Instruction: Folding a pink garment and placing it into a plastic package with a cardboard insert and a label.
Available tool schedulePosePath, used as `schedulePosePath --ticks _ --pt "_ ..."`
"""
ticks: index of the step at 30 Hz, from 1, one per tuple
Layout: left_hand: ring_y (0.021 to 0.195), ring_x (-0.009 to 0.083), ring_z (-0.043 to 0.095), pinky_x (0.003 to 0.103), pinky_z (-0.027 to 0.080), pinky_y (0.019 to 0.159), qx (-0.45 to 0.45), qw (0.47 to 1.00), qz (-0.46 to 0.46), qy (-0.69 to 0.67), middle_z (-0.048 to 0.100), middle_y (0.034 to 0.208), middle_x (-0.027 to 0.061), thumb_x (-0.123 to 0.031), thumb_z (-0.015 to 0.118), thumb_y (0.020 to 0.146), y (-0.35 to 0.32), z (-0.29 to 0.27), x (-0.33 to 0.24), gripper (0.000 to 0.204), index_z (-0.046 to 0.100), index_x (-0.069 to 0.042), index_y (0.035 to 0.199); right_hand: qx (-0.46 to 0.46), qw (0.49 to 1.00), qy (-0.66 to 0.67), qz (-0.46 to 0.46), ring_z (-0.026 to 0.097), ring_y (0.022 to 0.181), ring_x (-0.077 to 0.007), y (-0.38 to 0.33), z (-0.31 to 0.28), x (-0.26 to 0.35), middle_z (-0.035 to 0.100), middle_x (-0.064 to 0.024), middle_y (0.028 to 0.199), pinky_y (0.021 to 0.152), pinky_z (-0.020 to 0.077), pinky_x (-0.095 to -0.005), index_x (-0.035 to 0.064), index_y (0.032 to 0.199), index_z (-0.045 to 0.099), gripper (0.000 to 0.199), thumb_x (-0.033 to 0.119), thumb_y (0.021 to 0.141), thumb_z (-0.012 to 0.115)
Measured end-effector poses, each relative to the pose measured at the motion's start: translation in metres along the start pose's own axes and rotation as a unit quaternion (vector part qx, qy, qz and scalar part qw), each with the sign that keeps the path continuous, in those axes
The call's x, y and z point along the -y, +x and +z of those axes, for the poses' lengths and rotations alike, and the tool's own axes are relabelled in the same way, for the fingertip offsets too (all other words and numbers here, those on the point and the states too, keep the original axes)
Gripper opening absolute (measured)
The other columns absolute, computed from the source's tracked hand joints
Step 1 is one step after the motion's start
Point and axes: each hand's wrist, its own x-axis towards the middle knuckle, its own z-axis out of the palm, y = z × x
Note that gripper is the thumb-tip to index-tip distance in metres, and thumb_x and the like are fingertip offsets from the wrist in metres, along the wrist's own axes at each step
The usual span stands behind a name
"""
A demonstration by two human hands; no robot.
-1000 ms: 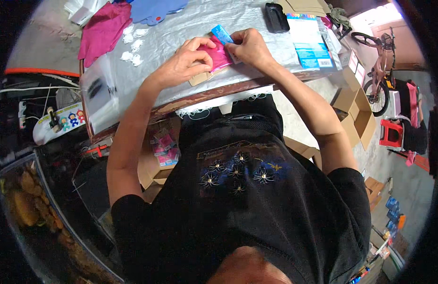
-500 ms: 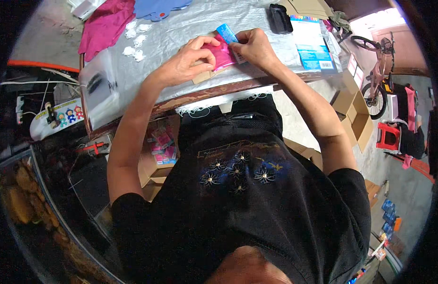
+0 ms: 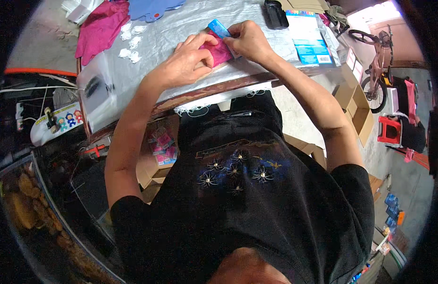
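Observation:
A small magenta piece of cloth (image 3: 220, 52) lies on the table covered with grey plastic (image 3: 190, 23). My left hand (image 3: 188, 61) presses down on the cloth's left side with fingers spread over it. My right hand (image 3: 247, 40) pinches its right edge, next to a small light-blue rectangular object (image 3: 218, 28) that sticks out just above the fingers. A strip of tan card shows under the cloth at the table's near edge.
A larger magenta cloth (image 3: 100, 28) and several white scraps (image 3: 130, 42) lie at the left. A blue sheet (image 3: 153, 7) lies far back, a black case (image 3: 275, 13) and a printed package (image 3: 308, 38) to the right. Cardboard boxes (image 3: 354, 102) and a bicycle (image 3: 372, 61) stand beyond the table.
Both hands stay on the magenta cloth. The view has shifted slightly, so the hands and cloth sit a little higher in the picture.

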Motion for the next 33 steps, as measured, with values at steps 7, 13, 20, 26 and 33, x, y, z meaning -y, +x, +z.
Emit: schedulePosePath --ticks 7,13,20,26,33 --pt "0.138 0.0326 0.043 0.054 0.031 0.114 -0.045 0.999 -0.019 -0.008 0.048 0.145 0.0113 -0.026 0.079 0.084 -0.011 0.007 0.006 0.034 0.065 -0.009 0.110 0.019 0.998 0.048 0.023 0.071 0.062 -0.0251 -0.002 -0.001 -0.002 0.070 -0.0169 0.066 0.066 0.0561 -0.0387 0.0002 0.086 0.078 0.026 0.025 0.078 0.079" --pt "0.154 0.0335 0.025 0.060 0.016 0.121 -0.104 0.968 -0.150 0.173 0.033 0.163 0.0132 -0.057 0.072 0.087 -0.040 0.028 0.007 0.090 0.038 -0.010 0.156 0.060 0.989 0.118 0.059 0.060 0.056 -0.0099 -0.001 0.005 -0.011 0.069 -0.0076 0.066 0.053 0.0494 -0.0303 -0.0044 0.090 0.077 0.019 0.014 0.085 0.078" --pt "0.155 0.0351 0.020 0.059 0.012 0.122 -0.088 0.965 -0.169 0.181 0.028 0.165 0.0173 -0.070 0.063 0.087 -0.043 0.037 0.006 0.101 0.032 -0.003 0.157 0.123 0.955 0.218 0.157 0.053 0.052 -0.0060 -0.004 -0.001 0.001 0.066 -0.0015 0.065 0.047 0.0384 -0.0242 0.0023 0.083 0.078 0.011 0.013 0.084 0.081" --pt "0.157 0.0346 0.014 0.060 0.007 0.123 -0.086 0.965 -0.181 0.168 0.022 0.168 0.0138 -0.068 0.062 0.090 -0.033 0.033 0.004 0.099 0.026 -0.008 0.161 0.116 0.951 0.253 0.136 0.052 0.051 -0.0059 0.002 0.013 0.000 0.065 -0.0010 0.063 0.047 0.0369 -0.0240 0.0026 0.079 0.076 0.013 0.013 0.085 0.081" --pt "0.120 0.0324 0.061 0.043 0.048 0.099 -0.399 0.898 -0.188 -0.003 0.063 0.126 0.0166 -0.030 0.080 0.089 -0.039 0.011 -0.035 0.049 0.060 -0.001 0.123 0.090 0.899 0.375 0.206 0.060 0.060 -0.0083 -0.017 -0.021 0.022 0.071 -0.0019 0.075 0.055 0.0478 -0.0261 0.0021 0.088 0.077 0.006 0.007 0.087 0.078"
